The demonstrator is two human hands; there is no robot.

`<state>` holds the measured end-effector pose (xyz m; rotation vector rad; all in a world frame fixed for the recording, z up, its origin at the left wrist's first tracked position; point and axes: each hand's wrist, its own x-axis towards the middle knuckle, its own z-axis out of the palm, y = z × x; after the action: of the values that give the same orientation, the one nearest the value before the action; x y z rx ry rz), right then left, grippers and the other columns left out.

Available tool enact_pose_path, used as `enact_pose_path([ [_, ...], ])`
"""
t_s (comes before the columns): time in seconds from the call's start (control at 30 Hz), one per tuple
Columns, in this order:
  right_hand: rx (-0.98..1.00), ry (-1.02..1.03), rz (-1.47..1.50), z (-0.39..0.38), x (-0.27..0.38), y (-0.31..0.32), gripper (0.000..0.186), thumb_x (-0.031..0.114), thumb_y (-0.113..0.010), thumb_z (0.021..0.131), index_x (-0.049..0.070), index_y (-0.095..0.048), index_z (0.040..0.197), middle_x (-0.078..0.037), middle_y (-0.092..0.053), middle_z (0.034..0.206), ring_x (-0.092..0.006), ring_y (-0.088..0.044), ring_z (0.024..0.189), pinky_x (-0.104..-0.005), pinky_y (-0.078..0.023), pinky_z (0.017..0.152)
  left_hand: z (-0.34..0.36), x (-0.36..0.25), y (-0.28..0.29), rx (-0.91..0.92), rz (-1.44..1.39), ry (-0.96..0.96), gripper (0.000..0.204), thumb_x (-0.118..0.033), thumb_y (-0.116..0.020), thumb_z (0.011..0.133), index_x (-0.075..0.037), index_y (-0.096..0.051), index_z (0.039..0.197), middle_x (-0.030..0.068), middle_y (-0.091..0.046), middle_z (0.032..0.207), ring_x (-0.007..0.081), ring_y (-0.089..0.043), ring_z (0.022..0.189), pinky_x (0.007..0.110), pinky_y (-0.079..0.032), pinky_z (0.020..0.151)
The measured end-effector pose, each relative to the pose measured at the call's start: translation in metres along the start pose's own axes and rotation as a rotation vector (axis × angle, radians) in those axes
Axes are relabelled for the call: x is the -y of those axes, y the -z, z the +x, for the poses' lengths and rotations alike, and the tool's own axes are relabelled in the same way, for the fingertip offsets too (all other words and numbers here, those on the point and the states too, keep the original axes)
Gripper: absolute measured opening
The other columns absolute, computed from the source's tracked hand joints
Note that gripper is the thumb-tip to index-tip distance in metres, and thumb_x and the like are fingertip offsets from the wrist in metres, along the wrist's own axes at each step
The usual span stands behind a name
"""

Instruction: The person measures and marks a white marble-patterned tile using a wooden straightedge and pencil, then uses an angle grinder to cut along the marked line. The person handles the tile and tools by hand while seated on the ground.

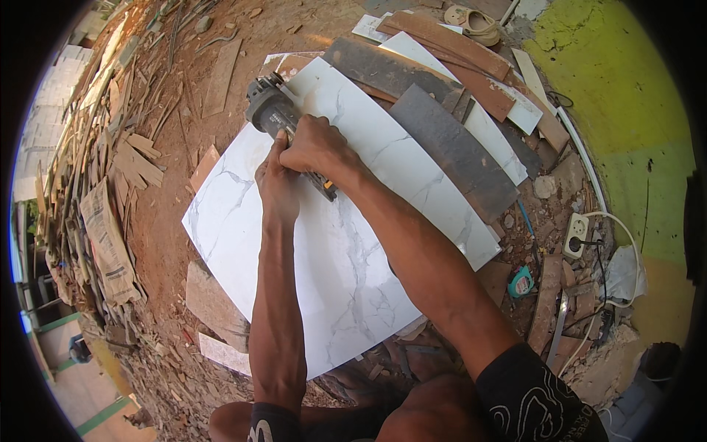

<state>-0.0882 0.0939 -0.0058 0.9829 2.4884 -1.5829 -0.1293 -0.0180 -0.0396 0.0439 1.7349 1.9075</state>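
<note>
A large white marble-patterned tile (346, 265) with grey veins lies in front of me, over pieces on the ground. On its far left part sits a dark grey angle grinder (276, 110), head pointing away and slightly left. My left hand (277, 173) is closed on the near side of its body, thumb pointing forward along it. Wrapped over the body from the right is my right hand (317, 144). The grinder's rear end (324, 188) sticks out below the right hand. Whether its disc touches the tile cannot be made out.
Dark and brown tile strips (456, 147) are stacked beyond the tile's right edge. At right lie a turquoise tape measure (521, 282) and a white power strip (577, 234) with a plugged-in black cord. Wood scraps (103, 191) pile up at left; a sandal (473, 26) is far right.
</note>
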Motion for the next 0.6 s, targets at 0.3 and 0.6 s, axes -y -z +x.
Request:
enact_pose_path([
  [0.3, 0.054, -0.007, -0.015, -0.004, 0.002, 0.005, 0.052, 0.024, -0.070, 0.074, -0.012, -0.064, 0.110, -0.034, -0.068, 0.111, -0.0446, -0.070, 0.106, -0.0457, -0.059, 0.089, 0.000, 0.001, 0.003, 0.013, 0.017, 0.027, 0.038, -0.041, -0.065, 0.099, -0.004, -0.069, 0.106, 0.0002, -0.064, 0.092, 0.0092, -0.055, 0.082, 0.026, -0.043, 0.074],
  [0.6, 0.049, 0.000, 0.016, -0.008, 0.002, 0.005, 0.057, 0.025, -0.069, 0.075, -0.013, -0.061, 0.115, -0.037, -0.062, 0.119, -0.0487, -0.067, 0.109, -0.0471, -0.058, 0.090, 0.004, 0.004, 0.011, 0.081, 0.017, 0.050, 0.047, -0.040, -0.058, 0.104, 0.000, -0.062, 0.127, 0.0058, -0.067, 0.114, 0.0154, -0.061, 0.103, 0.032, -0.047, 0.091],
])
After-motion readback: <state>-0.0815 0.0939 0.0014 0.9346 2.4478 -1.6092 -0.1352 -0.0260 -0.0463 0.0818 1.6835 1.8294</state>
